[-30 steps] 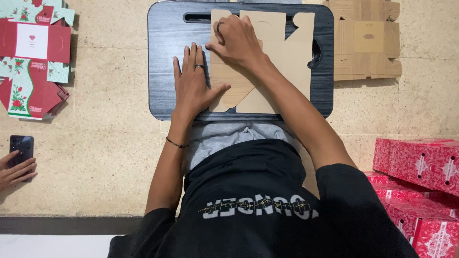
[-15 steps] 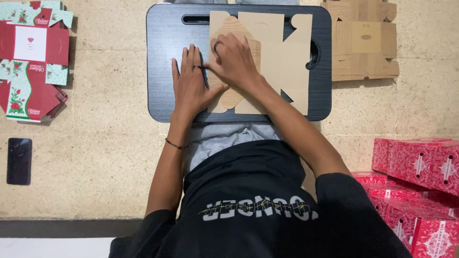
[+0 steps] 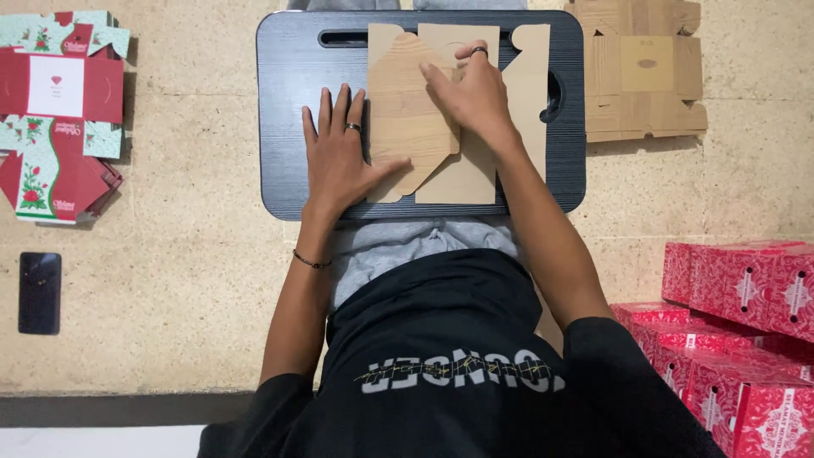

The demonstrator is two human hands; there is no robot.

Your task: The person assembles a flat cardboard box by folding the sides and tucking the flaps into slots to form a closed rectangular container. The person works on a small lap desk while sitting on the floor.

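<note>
- Right hand (image 3: 475, 93) presses flat, fingers together, on a folded flap of the brown die-cut cardboard blank (image 3: 449, 110); nothing gripped.
- Left hand (image 3: 337, 153) lies open, fingers spread, thumb touching the blank's left edge.
- Blank lies on the black rectangular lap tray (image 3: 288, 110).
- Flat brown blanks (image 3: 644, 72) far right; red printed boxes (image 3: 738, 322) near right; black phone (image 3: 39, 293) on the floor, left.

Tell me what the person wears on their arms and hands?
Both arms are bare below short black sleeves. The left hand has a dark ring on one finger and a thin dark bracelet at the wrist. The right hand also wears a dark ring.
</note>
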